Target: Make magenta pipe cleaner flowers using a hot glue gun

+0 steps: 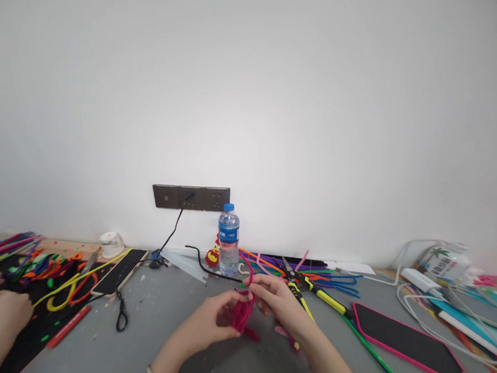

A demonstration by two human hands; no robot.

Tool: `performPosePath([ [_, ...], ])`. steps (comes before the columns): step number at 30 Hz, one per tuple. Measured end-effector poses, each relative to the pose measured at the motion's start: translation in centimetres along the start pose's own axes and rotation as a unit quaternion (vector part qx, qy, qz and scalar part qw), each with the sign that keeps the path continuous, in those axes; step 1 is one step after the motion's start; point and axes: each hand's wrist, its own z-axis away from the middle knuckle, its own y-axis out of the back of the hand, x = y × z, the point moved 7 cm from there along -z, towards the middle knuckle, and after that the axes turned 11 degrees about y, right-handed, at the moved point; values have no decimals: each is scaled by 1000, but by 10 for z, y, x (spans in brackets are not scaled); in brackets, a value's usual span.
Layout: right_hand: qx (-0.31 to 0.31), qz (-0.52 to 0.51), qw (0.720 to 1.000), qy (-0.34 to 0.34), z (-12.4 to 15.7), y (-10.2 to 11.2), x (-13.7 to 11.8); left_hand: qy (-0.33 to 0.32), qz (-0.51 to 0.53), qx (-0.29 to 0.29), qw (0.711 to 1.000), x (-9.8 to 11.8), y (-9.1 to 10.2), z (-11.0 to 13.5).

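pink piece point(242, 312), half covered

my left hand point(206, 322) gripped it between thumb and fingers, and my right hand point(281, 302) pinched its upper strand point(251, 273), so i couldn't make out its full shape. it was in front of the bottle point(229, 241), over the desk point(167, 300); whether it touched down i couldn't tell. the bottle hid part of a red toy point(212, 258), my right hand part of the scissors point(327, 299). a co-worker's arm point(1, 336) was cut off at the left edge.
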Motion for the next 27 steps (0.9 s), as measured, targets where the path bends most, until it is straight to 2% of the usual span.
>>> performPosePath([
  [6, 1, 18, 1000, -1, -1, -8, -3, 13, 63, -21, 998, -5, -7, -2],
  [17, 5, -15, 999, -29, 1, -12, 9, 35, 93, -3, 995, -21, -8, -8],
  [22, 38, -23, 999, -26, -1, -4, 16, 28, 142, -3, 990, -16, -8, -8],
  [27, 72, -76, 994, -8, -2, 2, 14, 24, 192, -4, 981, -9, -8, -8],
])
